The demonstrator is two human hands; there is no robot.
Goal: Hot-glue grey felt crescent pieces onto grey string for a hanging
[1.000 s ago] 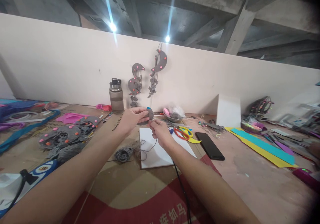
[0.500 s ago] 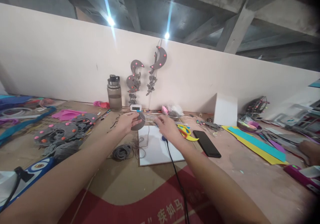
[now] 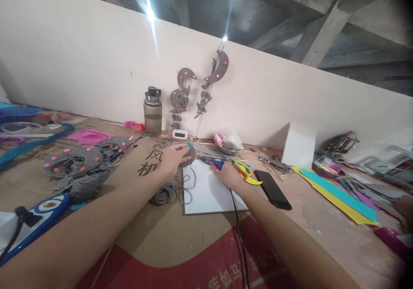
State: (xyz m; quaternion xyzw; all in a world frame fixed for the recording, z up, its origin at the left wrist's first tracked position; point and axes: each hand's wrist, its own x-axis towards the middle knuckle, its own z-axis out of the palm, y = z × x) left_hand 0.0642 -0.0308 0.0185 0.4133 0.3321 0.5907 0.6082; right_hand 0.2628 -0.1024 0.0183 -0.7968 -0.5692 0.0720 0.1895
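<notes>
Pinched in my left hand (image 3: 174, 161) is a round grey felt piece (image 3: 189, 158), held upright over the left edge of a white board (image 3: 206, 194). A grey cord (image 3: 189, 181) hangs from it in loose loops, leading to a coiled bundle (image 3: 164, 193) on the cardboard. My right hand (image 3: 229, 176) is closed around a blue hot glue gun (image 3: 218, 163) above the board; the fingers partly hide its grip. The gun's black cable (image 3: 238, 224) runs toward me. Yellow-handled scissors (image 3: 243, 168) lie just right of that hand.
A black phone (image 3: 272, 189) lies to the right, with yellow and turquoise sheets (image 3: 338, 194) beyond it. A water bottle (image 3: 152, 112) and small clock (image 3: 180, 134) stand at the wall. Grey felt ornaments (image 3: 77, 162) lie left. Another person's hand (image 3: 405, 209) shows far right.
My right hand has come away from the felt piece, down and to the right, and has taken hold of the glue gun. The left hand keeps the felt piece. The view has shifted slightly.
</notes>
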